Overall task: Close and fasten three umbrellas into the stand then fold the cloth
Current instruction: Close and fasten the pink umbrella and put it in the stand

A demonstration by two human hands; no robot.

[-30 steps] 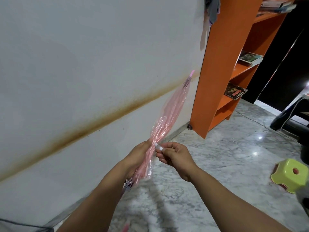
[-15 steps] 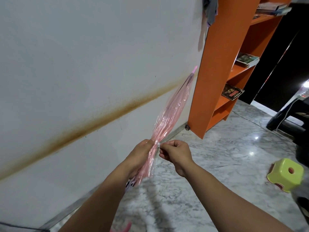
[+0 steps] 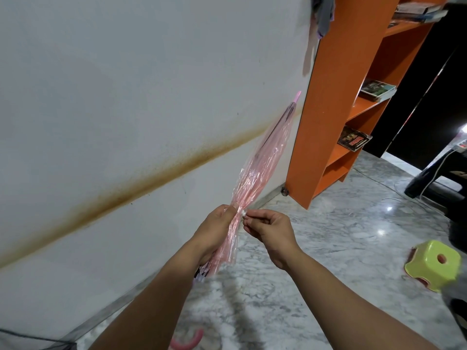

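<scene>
The person held a closed, translucent pink plastic umbrella out in front of the body, slanting up and to the right so that its pink tip pointed toward the stained white wall. The left hand wrapped around the gathered canopy at its narrowest part, thumb on top, its grip clamped on the umbrella. The right hand sat just beside it, fingers curled, its grip pinching a small white fastener at the end of the strap against the bunched plastic. Below the left hand the loose canopy edge hung down, and the curved pink handle showed at the bottom edge of the view between the forearms.

Beyond the umbrella stood a tall orange wooden shelf unit against the wall, with books lying on its shelves. A small lime-green plastic stool rested on the grey-veined marble floor to the right, well apart from the hands.
</scene>
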